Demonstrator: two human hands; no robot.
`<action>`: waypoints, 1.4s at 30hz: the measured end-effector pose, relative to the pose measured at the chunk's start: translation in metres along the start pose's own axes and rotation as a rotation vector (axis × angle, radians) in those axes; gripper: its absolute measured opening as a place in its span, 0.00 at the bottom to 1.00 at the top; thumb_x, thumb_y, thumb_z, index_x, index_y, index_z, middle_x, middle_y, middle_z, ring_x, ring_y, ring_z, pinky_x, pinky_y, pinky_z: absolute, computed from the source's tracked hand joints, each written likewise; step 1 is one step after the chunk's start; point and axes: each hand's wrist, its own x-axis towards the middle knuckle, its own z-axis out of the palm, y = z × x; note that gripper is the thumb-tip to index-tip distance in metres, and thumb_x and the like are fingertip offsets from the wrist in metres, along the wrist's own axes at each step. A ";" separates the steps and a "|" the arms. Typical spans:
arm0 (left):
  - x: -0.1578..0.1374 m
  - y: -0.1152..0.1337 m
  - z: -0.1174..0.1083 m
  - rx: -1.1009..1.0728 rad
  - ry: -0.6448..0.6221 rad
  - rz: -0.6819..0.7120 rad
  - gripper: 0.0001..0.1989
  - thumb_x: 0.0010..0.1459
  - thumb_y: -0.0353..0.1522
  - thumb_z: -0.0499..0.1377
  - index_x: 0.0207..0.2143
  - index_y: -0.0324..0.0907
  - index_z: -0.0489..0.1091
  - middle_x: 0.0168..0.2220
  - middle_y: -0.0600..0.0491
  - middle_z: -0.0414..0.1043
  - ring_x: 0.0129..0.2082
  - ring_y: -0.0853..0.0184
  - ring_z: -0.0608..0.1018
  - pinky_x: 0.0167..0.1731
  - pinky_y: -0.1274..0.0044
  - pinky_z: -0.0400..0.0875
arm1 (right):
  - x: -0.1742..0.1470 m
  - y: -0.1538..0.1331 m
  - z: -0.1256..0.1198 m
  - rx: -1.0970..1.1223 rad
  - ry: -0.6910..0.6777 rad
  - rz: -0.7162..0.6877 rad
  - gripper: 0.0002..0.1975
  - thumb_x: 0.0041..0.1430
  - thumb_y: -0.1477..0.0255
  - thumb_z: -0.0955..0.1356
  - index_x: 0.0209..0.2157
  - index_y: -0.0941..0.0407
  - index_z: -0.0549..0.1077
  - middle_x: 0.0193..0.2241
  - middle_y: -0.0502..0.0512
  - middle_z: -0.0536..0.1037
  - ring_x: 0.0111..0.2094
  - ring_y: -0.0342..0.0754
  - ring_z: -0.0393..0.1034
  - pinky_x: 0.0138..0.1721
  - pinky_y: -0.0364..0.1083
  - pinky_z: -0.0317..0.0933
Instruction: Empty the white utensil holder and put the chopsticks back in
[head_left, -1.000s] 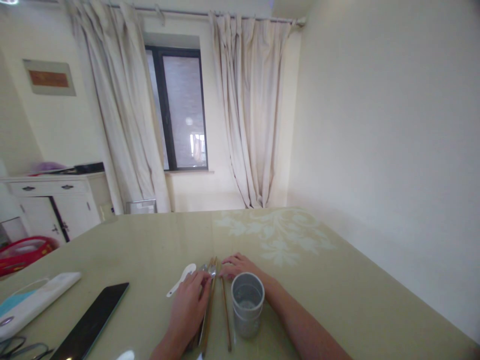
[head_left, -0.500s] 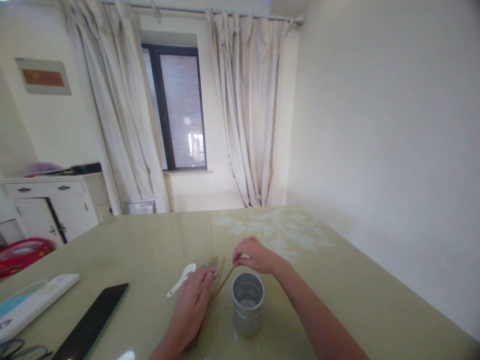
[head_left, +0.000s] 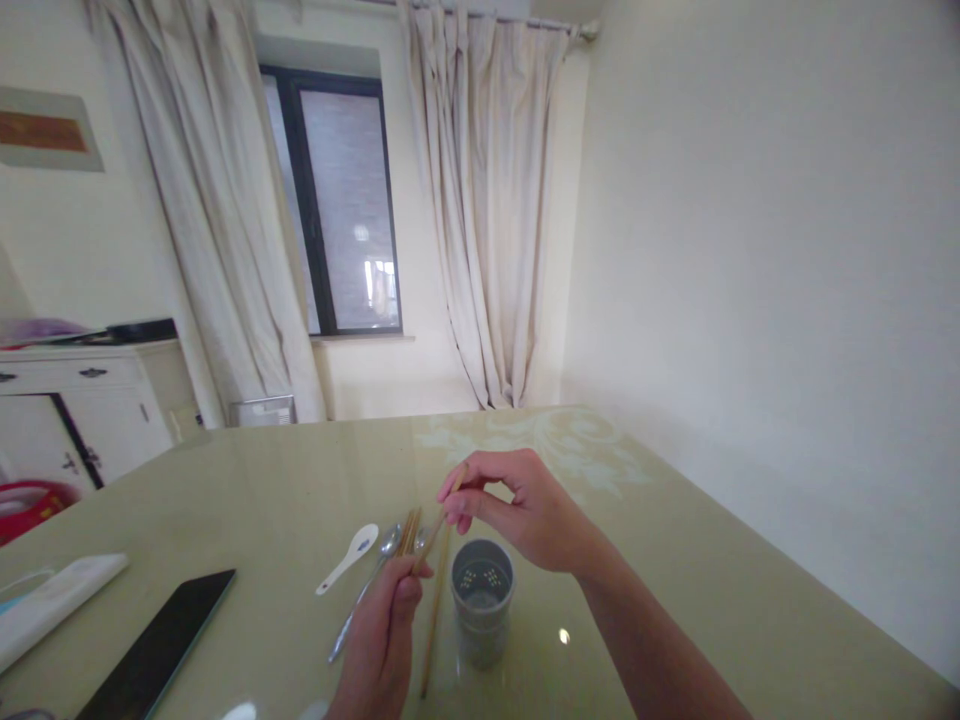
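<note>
Between the thumb and fingers of my right hand [head_left: 487, 500] is the upper end of a wooden chopstick [head_left: 437, 528], tilted above the table. My left hand [head_left: 390, 610] closes round its lower end. Beyond my left fingers lie several more chopsticks [head_left: 409, 530], with a metal spoon [head_left: 389, 541] on their left whose handle runs back toward me. A second metal spoon bowl shows partly on their right. One chopstick [head_left: 434, 630] lies alone beside a grey cup [head_left: 482, 625], which stands upright with small holes in its bottom. Further left rests a white spoon [head_left: 352, 555].
A dark tablet-like slab [head_left: 161, 645] and a white power strip [head_left: 64, 605] lie on the left of the glossy table [head_left: 300, 480]. The wall [head_left: 750, 300] runs along the table's right side. A white cabinet [head_left: 112, 400] stands beyond, near a red basin [head_left: 30, 510].
My hands have come together on the chopstick, my left hand turning and rising off the pile. The spoons and chopsticks there show more now. The view has shifted slightly right.
</note>
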 end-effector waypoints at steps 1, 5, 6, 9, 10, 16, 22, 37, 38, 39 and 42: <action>0.000 0.002 0.000 -0.044 -0.021 -0.001 0.27 0.71 0.57 0.46 0.43 0.49 0.74 0.29 0.52 0.73 0.30 0.60 0.75 0.31 0.72 0.74 | 0.000 -0.003 -0.001 0.014 0.057 -0.014 0.15 0.72 0.57 0.71 0.35 0.53 0.80 0.29 0.49 0.82 0.30 0.46 0.79 0.37 0.46 0.73; 0.013 0.005 0.000 -0.014 -0.040 -0.010 0.28 0.73 0.54 0.42 0.47 0.47 0.74 0.33 0.51 0.76 0.35 0.60 0.78 0.37 0.71 0.76 | -0.005 -0.012 -0.025 0.057 0.422 -0.099 0.15 0.71 0.56 0.72 0.35 0.52 0.77 0.26 0.48 0.77 0.26 0.44 0.73 0.29 0.43 0.70; 0.017 0.002 0.000 0.071 -0.058 -0.019 0.26 0.73 0.53 0.44 0.44 0.48 0.75 0.34 0.50 0.77 0.35 0.59 0.79 0.39 0.70 0.76 | -0.007 -0.014 -0.033 0.035 0.467 -0.103 0.15 0.71 0.56 0.72 0.34 0.52 0.76 0.26 0.48 0.76 0.26 0.44 0.72 0.28 0.43 0.70; 0.022 -0.012 0.002 0.391 -0.180 -0.009 0.18 0.69 0.48 0.51 0.35 0.49 0.73 0.35 0.48 0.80 0.39 0.55 0.82 0.42 0.65 0.75 | -0.008 -0.008 -0.049 -0.053 0.417 -0.014 0.16 0.70 0.57 0.73 0.33 0.53 0.76 0.24 0.48 0.77 0.26 0.44 0.73 0.28 0.42 0.69; 0.022 -0.017 0.003 0.484 -0.219 0.010 0.15 0.67 0.47 0.53 0.34 0.49 0.72 0.37 0.47 0.80 0.41 0.53 0.82 0.44 0.63 0.74 | -0.007 -0.003 -0.051 -0.079 0.359 0.043 0.16 0.70 0.57 0.73 0.32 0.53 0.76 0.24 0.48 0.77 0.25 0.44 0.74 0.28 0.42 0.69; 0.012 -0.037 0.013 0.750 -0.317 0.090 0.12 0.66 0.44 0.56 0.32 0.49 0.72 0.38 0.43 0.81 0.42 0.48 0.82 0.46 0.60 0.72 | 0.007 0.049 -0.033 -0.158 0.063 0.347 0.21 0.73 0.61 0.67 0.27 0.56 0.76 0.22 0.50 0.81 0.21 0.43 0.76 0.25 0.41 0.68; 0.013 -0.028 0.013 0.737 -0.376 0.036 0.14 0.68 0.40 0.51 0.32 0.48 0.72 0.37 0.45 0.81 0.42 0.50 0.82 0.46 0.60 0.71 | 0.012 0.096 -0.031 -0.131 -0.010 0.598 0.28 0.72 0.52 0.67 0.25 0.58 0.78 0.18 0.51 0.79 0.17 0.42 0.72 0.20 0.40 0.60; 0.018 -0.017 0.006 0.718 -0.340 0.005 0.13 0.66 0.42 0.55 0.35 0.46 0.73 0.40 0.45 0.81 0.44 0.51 0.82 0.48 0.63 0.71 | -0.010 0.225 0.016 -0.244 -0.067 0.358 0.17 0.71 0.58 0.69 0.40 0.57 0.83 0.36 0.57 0.83 0.36 0.49 0.75 0.41 0.46 0.69; 0.016 -0.016 0.009 0.734 -0.351 0.001 0.12 0.65 0.41 0.55 0.34 0.46 0.73 0.39 0.45 0.81 0.44 0.51 0.82 0.47 0.62 0.71 | -0.013 0.231 0.024 -0.270 -0.073 0.334 0.11 0.69 0.64 0.71 0.43 0.55 0.84 0.39 0.57 0.84 0.39 0.50 0.76 0.44 0.47 0.69; 0.015 -0.014 0.011 0.752 -0.365 -0.006 0.11 0.65 0.39 0.54 0.33 0.46 0.73 0.38 0.44 0.81 0.43 0.50 0.82 0.46 0.62 0.70 | -0.015 0.237 0.032 -0.293 -0.078 0.315 0.09 0.69 0.68 0.71 0.46 0.55 0.83 0.42 0.58 0.84 0.41 0.50 0.77 0.47 0.48 0.70; 0.015 -0.012 0.013 0.783 -0.375 -0.046 0.12 0.65 0.34 0.51 0.30 0.47 0.70 0.35 0.44 0.81 0.40 0.51 0.82 0.43 0.64 0.70 | -0.022 0.254 0.048 -0.364 -0.074 0.279 0.16 0.69 0.76 0.68 0.54 0.56 0.81 0.50 0.62 0.82 0.46 0.52 0.78 0.52 0.51 0.71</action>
